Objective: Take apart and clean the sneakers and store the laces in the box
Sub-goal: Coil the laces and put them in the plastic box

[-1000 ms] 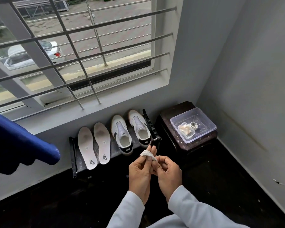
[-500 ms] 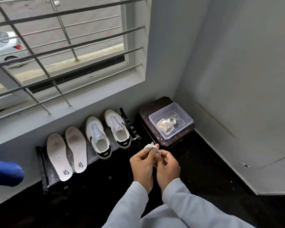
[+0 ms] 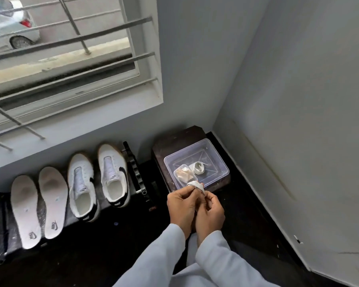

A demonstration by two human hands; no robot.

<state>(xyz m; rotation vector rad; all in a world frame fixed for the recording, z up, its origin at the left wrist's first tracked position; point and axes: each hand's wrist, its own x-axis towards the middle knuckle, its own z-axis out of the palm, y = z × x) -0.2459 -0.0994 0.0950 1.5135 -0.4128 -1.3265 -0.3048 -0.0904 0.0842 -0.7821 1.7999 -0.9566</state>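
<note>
Closer to the box (image 3: pixel 214 150) now, the left hand (image 3: pixel 181 206) holds the lace (image 3: pixel 195 184) wound round its fingers; the right hand (image 3: pixel 210 212) pinches its tail; slackening that pinch risks the coil unravelling.

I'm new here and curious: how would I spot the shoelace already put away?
In the corner right of the sneakers stands a dark stool bearing a clear plastic box. The rolled white lace lies inside beside a small tub; the other lace is held by the left hand and right hand.
</note>
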